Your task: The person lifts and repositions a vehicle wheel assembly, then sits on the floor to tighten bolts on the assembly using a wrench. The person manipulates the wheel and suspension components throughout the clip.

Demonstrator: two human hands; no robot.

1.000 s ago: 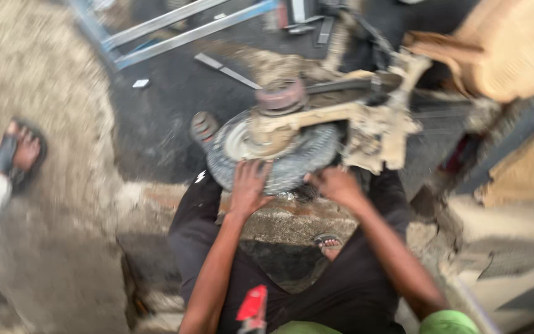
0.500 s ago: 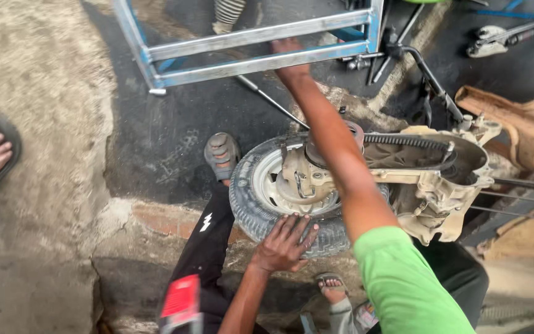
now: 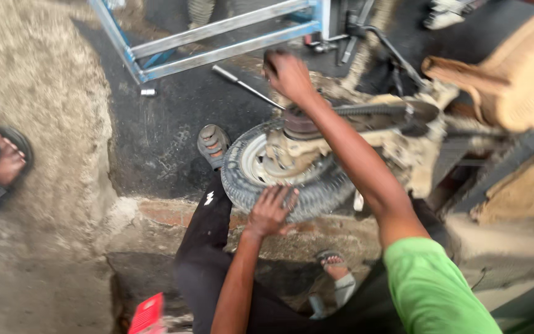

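A small scooter wheel with a dusty tyre lies on its side, joined to a dirty engine casing with a ribbed drive belt. My left hand rests flat on the tyre's near edge, fingers spread and holding nothing. My right hand is stretched out beyond the wheel, over the dark floor. Its fingers are curled and blurred, with something dark at the fingertips, and I cannot tell whether it grips anything. A long metal rod tool lies on the floor just left of that hand.
A blue metal frame stands at the back. My sandalled foot is beside the tyre. Another person's sandalled foot is at far left. A tan seat is at right, a red object by my knee, a brick ledge below the wheel.
Both hands were on the wheel; then my right arm reached far out to the blue frame. It has now drawn back a little. My left hand stays on the tyre.
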